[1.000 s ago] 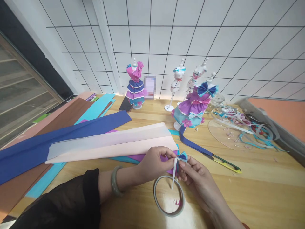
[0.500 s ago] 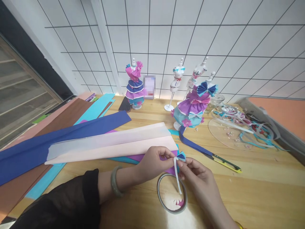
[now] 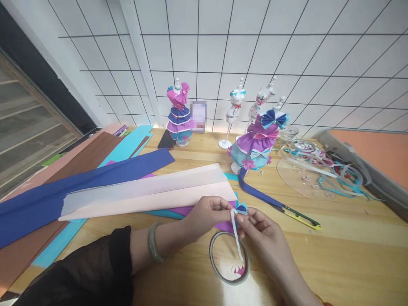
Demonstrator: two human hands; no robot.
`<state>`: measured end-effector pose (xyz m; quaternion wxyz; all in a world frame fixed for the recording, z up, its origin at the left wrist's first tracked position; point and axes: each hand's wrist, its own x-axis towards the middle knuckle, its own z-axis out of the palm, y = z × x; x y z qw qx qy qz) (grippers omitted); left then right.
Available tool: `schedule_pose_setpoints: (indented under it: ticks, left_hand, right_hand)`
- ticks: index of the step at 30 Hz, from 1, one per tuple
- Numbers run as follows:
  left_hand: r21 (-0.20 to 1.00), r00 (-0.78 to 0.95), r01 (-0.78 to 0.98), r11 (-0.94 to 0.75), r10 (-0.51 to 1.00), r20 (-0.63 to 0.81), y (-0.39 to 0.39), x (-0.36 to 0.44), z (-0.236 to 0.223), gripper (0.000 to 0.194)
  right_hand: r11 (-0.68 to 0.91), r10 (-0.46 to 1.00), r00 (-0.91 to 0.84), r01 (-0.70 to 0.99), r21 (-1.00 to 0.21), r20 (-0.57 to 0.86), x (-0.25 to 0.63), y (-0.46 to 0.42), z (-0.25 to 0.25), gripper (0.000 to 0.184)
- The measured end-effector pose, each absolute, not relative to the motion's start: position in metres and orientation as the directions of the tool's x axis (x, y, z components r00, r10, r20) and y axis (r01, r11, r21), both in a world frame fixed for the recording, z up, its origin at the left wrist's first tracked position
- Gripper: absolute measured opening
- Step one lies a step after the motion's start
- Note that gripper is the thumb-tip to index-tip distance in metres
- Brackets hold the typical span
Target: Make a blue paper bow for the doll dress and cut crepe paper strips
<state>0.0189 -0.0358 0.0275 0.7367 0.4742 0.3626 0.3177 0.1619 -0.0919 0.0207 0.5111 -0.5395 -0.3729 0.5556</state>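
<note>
My left hand (image 3: pixel 207 216) pinches the top of a narrow white strip (image 3: pixel 236 238) beside a small pleated blue paper bow (image 3: pixel 242 208). Close against it, my right hand (image 3: pixel 259 227) has thumb and fingertips closed on the bow at its gathered middle. The strip's free end hangs down over a roll of tape (image 3: pixel 213 264) lying flat on the table. Inside the roll's ring lies a pink paper scrap (image 3: pixel 239 270). My fingers cover part of the bow, including its lower side.
Crepe paper sheets, pale pink (image 3: pixel 153 199) and dark blue (image 3: pixel 105 174), spread across the left. Yellow-handled snips (image 3: pixel 301 216) lie to the right. Behind stand a paper-dressed mannequin (image 3: pixel 258 144), another dressed one (image 3: pixel 179 112) and a phone (image 3: pixel 166 140). A clear plate (image 3: pixel 287 180) holds ribbons.
Both hands keep nearly the same hold on the bow and strip. The strip's hanging end has shifted slightly, and the whole view has moved a little.
</note>
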Motion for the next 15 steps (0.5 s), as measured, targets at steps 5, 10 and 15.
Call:
schedule_pose_setpoints:
  ticks: [5, 10, 15]
  left_hand:
    - [0.856, 0.641, -0.210, 0.472, 0.728, -0.244, -0.0358, 0.0197, 0.0271, 0.023]
    - [0.786, 0.660, -0.236, 0.571, 0.688, -0.302, -0.0349, 0.0206, 0.0244, 0.020]
    - [0.726, 0.644, -0.300, 0.619, 0.693, -0.325, -0.0349, 0.0214, 0.0272, 0.025]
  right_hand:
    - [-0.211, 0.969, 0.077, -0.230, -0.950, -0.234, 0.1620, -0.0901, 0.0191, 0.030]
    - [-0.234, 0.959, 0.090, -0.287, -0.929, -0.270, 0.1607, -0.0894, 0.0192, 0.036]
    - [-0.237, 0.950, 0.110, -0.358, -0.903, -0.293, 0.1621, -0.0895, 0.0168, 0.043]
